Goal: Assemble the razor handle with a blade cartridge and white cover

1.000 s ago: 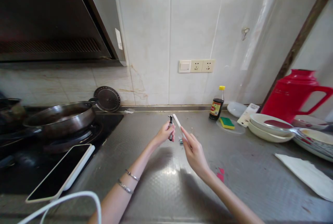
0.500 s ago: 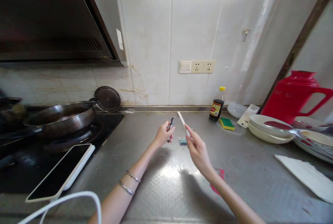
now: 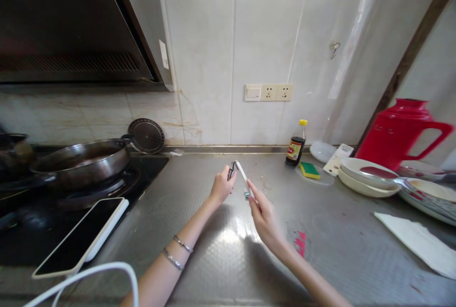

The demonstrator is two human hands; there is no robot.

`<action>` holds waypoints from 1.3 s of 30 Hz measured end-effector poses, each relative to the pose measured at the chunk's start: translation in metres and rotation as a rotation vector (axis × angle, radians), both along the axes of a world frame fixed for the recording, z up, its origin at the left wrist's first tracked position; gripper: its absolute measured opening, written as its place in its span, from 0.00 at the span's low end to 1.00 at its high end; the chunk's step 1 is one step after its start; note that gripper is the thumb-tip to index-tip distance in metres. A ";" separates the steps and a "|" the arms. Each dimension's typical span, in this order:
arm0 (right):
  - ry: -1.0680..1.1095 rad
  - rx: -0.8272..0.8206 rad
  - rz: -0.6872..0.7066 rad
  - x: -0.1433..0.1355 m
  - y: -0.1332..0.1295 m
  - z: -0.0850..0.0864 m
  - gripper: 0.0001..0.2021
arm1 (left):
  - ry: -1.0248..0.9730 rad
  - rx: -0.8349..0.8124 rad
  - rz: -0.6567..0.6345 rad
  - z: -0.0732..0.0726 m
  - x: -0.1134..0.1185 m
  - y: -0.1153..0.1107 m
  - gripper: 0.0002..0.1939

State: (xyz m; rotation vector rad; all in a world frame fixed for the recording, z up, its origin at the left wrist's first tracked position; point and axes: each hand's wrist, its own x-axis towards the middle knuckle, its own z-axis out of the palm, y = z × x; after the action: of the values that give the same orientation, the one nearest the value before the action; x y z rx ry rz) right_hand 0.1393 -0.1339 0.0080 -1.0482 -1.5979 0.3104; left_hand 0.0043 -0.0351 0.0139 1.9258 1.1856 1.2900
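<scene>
My left hand (image 3: 221, 187) is closed round a small black and silver tool (image 3: 232, 171) with a short crosswise head, like a razor. Between the fingers of my right hand (image 3: 265, 212) is a slim white stick (image 3: 241, 171), its far end at the tool's head. Whether the two touch or only overlap in view, I cannot tell. Both hands are above the steel counter (image 3: 217, 259). Behind the stick and right fingers lies a small green and silver item (image 3: 246, 195), partly hidden.
At left, a steel pan (image 3: 85, 159) stands on the black stove, with a phone (image 3: 81, 235) near its front edge. To the right are a sauce bottle (image 3: 295, 148), a sponge (image 3: 309, 170), stacked plates (image 3: 368, 186), a red thermos (image 3: 395, 131) and a white paper sheet (image 3: 416, 240).
My right hand has moved left and slightly down, bringing the white stick's end to the tool's head. My left hand has shifted slightly left. The green item is now more covered.
</scene>
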 end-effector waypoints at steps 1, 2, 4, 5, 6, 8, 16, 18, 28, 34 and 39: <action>0.014 -0.002 -0.006 0.000 0.001 0.001 0.21 | -0.009 -0.010 -0.003 0.000 0.000 0.000 0.11; 0.030 -0.007 -0.013 0.001 0.002 0.003 0.22 | -0.016 -0.017 -0.008 0.001 0.000 -0.001 0.11; 0.054 -0.026 -0.014 0.001 0.004 0.004 0.22 | -0.032 -0.022 -0.027 0.002 0.001 -0.002 0.11; 0.061 -0.033 -0.010 0.000 0.004 0.003 0.22 | -0.043 -0.023 -0.035 0.002 0.001 -0.002 0.11; 0.065 -0.037 -0.004 0.000 0.004 0.002 0.22 | -0.054 -0.021 -0.040 0.002 0.001 -0.002 0.11; 0.069 -0.038 0.007 -0.002 0.002 0.000 0.23 | -0.066 -0.018 -0.048 0.002 0.002 -0.003 0.11; 0.109 -0.049 -0.005 -0.005 0.001 0.005 0.23 | -0.061 -0.043 -0.085 0.000 0.004 -0.003 0.12; 0.092 -0.046 0.009 -0.008 -0.002 0.002 0.22 | -0.083 -0.037 -0.085 0.001 0.003 -0.002 0.12; 0.222 -0.066 0.036 -0.004 0.002 0.011 0.23 | -0.209 -0.038 -0.145 0.005 -0.001 0.003 0.14; 0.278 -0.113 0.033 -0.016 0.012 0.021 0.19 | -0.272 -0.039 -0.167 0.008 0.001 0.003 0.13; 0.324 -0.143 0.056 -0.028 0.022 0.017 0.15 | -0.251 0.002 -0.151 0.010 0.001 0.004 0.12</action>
State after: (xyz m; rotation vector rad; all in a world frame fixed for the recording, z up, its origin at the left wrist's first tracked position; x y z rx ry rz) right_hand 0.1113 -0.1114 0.0249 -1.0046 -1.3290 0.6086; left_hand 0.0050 -0.0316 0.0238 1.7567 0.8976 1.4026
